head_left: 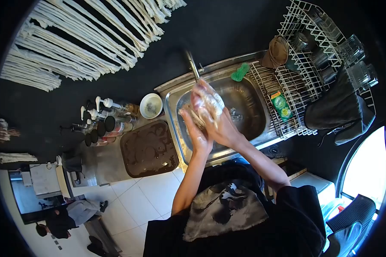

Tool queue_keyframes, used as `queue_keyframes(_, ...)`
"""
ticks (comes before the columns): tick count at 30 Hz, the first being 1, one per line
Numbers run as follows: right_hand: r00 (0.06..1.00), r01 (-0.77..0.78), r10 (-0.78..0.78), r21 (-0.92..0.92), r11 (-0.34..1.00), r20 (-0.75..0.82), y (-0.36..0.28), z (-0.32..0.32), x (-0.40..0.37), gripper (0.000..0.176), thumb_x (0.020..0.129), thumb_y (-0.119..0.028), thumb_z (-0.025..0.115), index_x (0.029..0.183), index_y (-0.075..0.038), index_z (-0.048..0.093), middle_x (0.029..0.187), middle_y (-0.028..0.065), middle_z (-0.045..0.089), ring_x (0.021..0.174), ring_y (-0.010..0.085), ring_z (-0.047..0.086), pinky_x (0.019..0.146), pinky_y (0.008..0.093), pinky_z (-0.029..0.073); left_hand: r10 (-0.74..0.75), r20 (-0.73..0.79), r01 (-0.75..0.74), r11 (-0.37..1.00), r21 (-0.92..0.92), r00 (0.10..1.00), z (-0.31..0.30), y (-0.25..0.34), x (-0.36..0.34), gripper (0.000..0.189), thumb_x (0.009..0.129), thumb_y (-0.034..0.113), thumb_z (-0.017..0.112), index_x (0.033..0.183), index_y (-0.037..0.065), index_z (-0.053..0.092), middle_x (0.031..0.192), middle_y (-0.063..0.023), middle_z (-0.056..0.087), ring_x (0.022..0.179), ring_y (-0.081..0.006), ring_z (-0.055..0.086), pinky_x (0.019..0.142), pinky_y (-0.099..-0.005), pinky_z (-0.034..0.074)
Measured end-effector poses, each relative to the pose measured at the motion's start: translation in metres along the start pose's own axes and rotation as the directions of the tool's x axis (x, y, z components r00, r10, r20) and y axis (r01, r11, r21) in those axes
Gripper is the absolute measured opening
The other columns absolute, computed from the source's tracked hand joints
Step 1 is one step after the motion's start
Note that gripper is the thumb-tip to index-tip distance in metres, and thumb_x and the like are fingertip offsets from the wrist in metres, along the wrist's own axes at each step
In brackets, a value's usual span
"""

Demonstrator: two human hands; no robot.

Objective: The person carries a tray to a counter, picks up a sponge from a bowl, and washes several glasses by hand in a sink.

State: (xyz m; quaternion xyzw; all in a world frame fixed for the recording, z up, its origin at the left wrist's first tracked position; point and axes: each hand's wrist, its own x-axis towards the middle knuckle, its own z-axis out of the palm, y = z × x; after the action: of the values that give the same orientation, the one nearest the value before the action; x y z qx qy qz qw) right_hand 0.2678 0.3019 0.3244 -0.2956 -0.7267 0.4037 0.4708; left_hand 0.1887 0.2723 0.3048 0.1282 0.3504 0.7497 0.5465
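Observation:
Over the metal sink (pixel 255 100), my left hand (pixel 198 130) and my right hand (pixel 221 124) are close together, wet and covered with white foam. Between and above their fingers is a foamy, pinkish-white bundle (pixel 206 100); what it is cannot be made out. My right hand's fingers bend round its lower side, and my left hand's lie against its left side. The faucet (pixel 192 64) reaches down just above it. Small clear things (pixel 235 115) lie on the sink floor to the right of my hands. A green cloth or sponge (pixel 240 72) rests at the sink's back rim.
Left of the sink are a white bowl (pixel 151 106), a wet brown tray (pixel 148 147) and pump bottles (pixel 109 103). On the right, a wire rack (pixel 302 75) holds glasses, a green packet (pixel 281 106) and a dark cloth (pixel 336 107). A person (pixel 60 220) is at the far lower left.

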Motion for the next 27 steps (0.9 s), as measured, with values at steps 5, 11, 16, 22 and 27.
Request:
queue_keyframes(5,0.985,0.154,-0.166,-0.199,0.968,-0.047,-0.011,0.006,-0.009,0.043,0.09,-0.014,0.051,0.129,0.0,0.043,0.142,0.0232,0.032,0.129,0.0393,0.034,0.107,0.0437,0.029,0.107,0.115,-0.12,0.986,0.115,0.988,-0.021,0.004,0.013,0.064,0.093,0.058,0.033,0.133,0.009,0.036,0.13,-0.0081,0.046,0.12,-0.0217,0.045,0.104,-0.0358,0.033)
queue_keyframes(11,0.992,0.069,-0.07,-0.013,0.998,-0.104,-0.016,0.005,-0.003,0.039,0.088,-0.015,0.054,0.125,-0.002,0.049,0.137,0.0224,0.04,0.128,0.0372,0.037,0.105,0.0418,0.032,0.233,-0.037,-0.227,0.967,0.114,0.972,-0.003,0.008,0.006,0.062,0.092,0.059,0.034,0.13,0.01,0.04,0.129,-0.0062,0.047,0.117,-0.0188,0.045,0.101,-0.0369,0.035)
queue_keyframes(16,0.968,-0.217,0.249,0.386,0.897,-0.034,-0.007,0.002,0.0,0.041,0.09,-0.013,0.052,0.129,-0.001,0.047,0.127,0.0167,0.053,0.118,0.0232,0.049,0.1,0.0338,0.036,0.144,0.069,-0.147,0.989,0.035,0.987,-0.019,0.002,0.005,0.055,0.093,0.054,0.04,0.129,0.012,0.04,0.125,-0.0053,0.048,0.119,-0.0183,0.044,0.102,-0.0364,0.034)
queue_keyframes(22,0.893,-0.293,0.424,0.517,0.805,-0.153,0.008,0.028,-0.01,0.042,0.089,-0.015,0.056,0.126,0.004,0.047,0.117,0.0118,0.057,0.108,0.015,0.052,0.094,0.0293,0.04,0.339,0.01,-0.331,0.913,0.238,0.941,-0.008,-0.005,0.019,0.046,0.095,0.046,0.042,0.123,0.011,0.037,0.127,-0.0099,0.043,0.116,-0.0208,0.044,0.101,-0.0356,0.035)
queue_keyframes(27,0.904,-0.251,0.382,0.488,0.836,-0.191,0.026,0.029,-0.015,0.046,0.081,-0.012,0.068,0.12,0.004,0.05,0.11,0.0109,0.059,0.101,0.0147,0.054,0.091,0.0308,0.042,0.527,0.063,-0.482,0.712,0.511,0.847,-0.028,-0.019,0.037,0.04,0.097,0.038,0.041,0.116,0.003,0.04,0.128,-0.0133,0.043,0.111,-0.0195,0.048,0.097,-0.0329,0.039)
